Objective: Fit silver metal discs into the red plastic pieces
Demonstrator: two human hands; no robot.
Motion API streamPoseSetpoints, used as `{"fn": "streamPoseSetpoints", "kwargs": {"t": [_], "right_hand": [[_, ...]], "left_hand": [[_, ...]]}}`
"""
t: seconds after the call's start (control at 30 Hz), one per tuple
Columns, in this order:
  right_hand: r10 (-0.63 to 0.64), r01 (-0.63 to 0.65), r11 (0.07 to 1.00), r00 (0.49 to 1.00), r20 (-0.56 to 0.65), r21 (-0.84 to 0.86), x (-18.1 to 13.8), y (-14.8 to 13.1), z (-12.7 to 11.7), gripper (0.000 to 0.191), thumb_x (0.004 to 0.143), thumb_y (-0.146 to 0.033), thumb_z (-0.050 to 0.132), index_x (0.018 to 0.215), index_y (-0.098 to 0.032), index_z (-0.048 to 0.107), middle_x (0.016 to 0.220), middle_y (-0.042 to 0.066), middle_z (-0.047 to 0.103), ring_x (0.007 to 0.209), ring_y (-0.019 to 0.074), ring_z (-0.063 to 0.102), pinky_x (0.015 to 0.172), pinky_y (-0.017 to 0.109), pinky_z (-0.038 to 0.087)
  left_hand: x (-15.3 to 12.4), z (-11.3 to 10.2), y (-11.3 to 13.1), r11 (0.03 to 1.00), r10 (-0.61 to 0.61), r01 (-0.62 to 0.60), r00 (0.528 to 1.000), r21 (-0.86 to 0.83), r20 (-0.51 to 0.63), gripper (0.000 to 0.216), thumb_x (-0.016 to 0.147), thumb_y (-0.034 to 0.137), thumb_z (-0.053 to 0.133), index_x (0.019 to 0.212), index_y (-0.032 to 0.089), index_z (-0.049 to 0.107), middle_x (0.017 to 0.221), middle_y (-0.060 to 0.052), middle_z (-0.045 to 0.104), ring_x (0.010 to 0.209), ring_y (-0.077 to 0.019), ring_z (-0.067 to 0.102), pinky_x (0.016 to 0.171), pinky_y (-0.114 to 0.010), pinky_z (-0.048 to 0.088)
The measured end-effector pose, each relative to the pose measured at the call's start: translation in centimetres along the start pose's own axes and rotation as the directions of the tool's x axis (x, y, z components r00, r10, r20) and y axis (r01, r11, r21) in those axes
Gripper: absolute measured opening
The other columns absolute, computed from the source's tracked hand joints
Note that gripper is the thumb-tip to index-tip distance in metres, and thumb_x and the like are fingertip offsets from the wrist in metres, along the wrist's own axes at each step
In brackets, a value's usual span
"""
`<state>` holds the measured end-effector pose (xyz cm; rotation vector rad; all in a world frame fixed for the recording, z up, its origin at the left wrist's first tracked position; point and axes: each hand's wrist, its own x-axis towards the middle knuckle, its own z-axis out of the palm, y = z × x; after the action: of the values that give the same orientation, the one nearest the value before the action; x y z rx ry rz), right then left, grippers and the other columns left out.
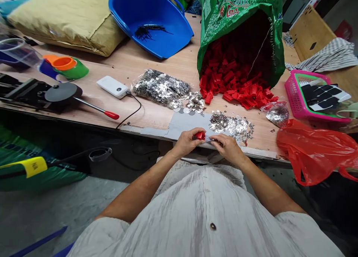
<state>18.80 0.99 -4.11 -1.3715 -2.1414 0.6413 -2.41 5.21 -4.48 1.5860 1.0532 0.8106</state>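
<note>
My left hand [188, 142] is closed around a small red plastic part [200, 135] at the table's front edge. Close beside it, my right hand [227, 148] pinches a thin metal piece [208, 139] whose tip meets the red part; its kind is too small to make out. Just beyond my hands lies a loose pile of small shiny metal pieces [231, 125], partly on a grey sheet [188, 123]. Farther back, many similar red parts [240, 87] spill from the mouth of a green woven sack [240, 11].
A clear bag of metal pieces [162, 88] and a white power bank [112, 87] with a cable lie left. A lever tool [63, 93], blue scoop basin [173, 37] and tan sack [69, 20] stand beyond. Rightward are a pink basket [293, 93] and red bag [316, 149].
</note>
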Motion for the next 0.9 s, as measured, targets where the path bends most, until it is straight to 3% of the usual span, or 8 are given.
{"fn": "streamPoseSetpoints", "kwargs": {"t": [0.2, 0.3, 0.57, 0.8, 0.9], "right_hand": [[-0.035, 0.035, 0.999, 0.999, 0.007, 0.012, 0.4, 0.6, 0.3, 0.022, 0.091, -0.017, 0.056, 0.108, -0.021, 0.069, 0.099, 0.007, 0.071, 0.09, 0.0186, 0.066, 0.082, 0.033, 0.052], [-0.05, 0.05, 0.999, 0.999, 0.02, 0.011, 0.4, 0.8, 0.4, 0.023, 0.091, -0.016, 0.056, 0.109, -0.022, 0.069, 0.099, 0.007, 0.071, 0.089, 0.0183, 0.066, 0.082, 0.033, 0.052], [-0.028, 0.03, 0.999, 0.998, 0.05, -0.039, 0.5, 0.3, 0.6, 0.019, 0.093, -0.016, 0.053, 0.105, -0.02, 0.067, 0.099, 0.008, 0.068, 0.089, 0.0183, 0.065, 0.08, 0.031, 0.052], [0.116, -0.106, 0.978, 0.992, 0.044, -0.182, 0.7, -1.8, 1.6, 0.017, 0.094, -0.018, 0.05, 0.1, -0.021, 0.065, 0.094, 0.007, 0.066, 0.085, 0.0184, 0.063, 0.07, 0.028, 0.049], [0.134, -0.123, 0.979, 0.989, 0.058, -0.162, 0.8, -1.9, 1.5, 0.016, 0.094, -0.018, 0.049, 0.101, -0.021, 0.063, 0.095, 0.007, 0.065, 0.086, 0.0193, 0.062, 0.072, 0.029, 0.048]], "left_hand": [[0.3, -0.3, -0.3, 0.998, 0.037, -0.037, 0.999, 0.044, 0.001, 0.041, 0.066, 0.027, 0.08, 0.106, 0.027, 0.075, 0.1, -0.003, 0.076, 0.115, -0.0292, 0.062, 0.103, -0.038, 0.041], [0.4, -0.3, -0.2, 0.999, 0.023, -0.023, 1.0, 0.022, 0.003, 0.041, 0.064, 0.028, 0.081, 0.104, 0.028, 0.076, 0.101, -0.003, 0.076, 0.118, -0.0301, 0.06, 0.104, -0.039, 0.041], [0.4, -0.2, -0.4, 0.994, 0.062, -0.065, 0.997, 0.083, 0.041, 0.033, 0.069, 0.026, 0.077, 0.101, 0.025, 0.075, 0.099, -0.004, 0.076, 0.089, -0.0221, 0.069, 0.086, -0.031, 0.048], [0.4, -0.1, -0.6, 0.994, 0.063, -0.065, 0.998, 0.083, 0.022, 0.028, 0.07, 0.026, 0.076, 0.098, 0.024, 0.075, 0.096, -0.004, 0.076, 0.089, -0.0226, 0.069, 0.084, -0.031, 0.047], [0.5, 0.0, -0.2, 0.995, 0.043, -0.045, 0.999, 0.093, 0.024, 0.028, 0.068, 0.024, 0.077, 0.095, 0.023, 0.074, 0.093, -0.003, 0.075, 0.087, -0.0219, 0.067, 0.083, -0.031, 0.046]]}}
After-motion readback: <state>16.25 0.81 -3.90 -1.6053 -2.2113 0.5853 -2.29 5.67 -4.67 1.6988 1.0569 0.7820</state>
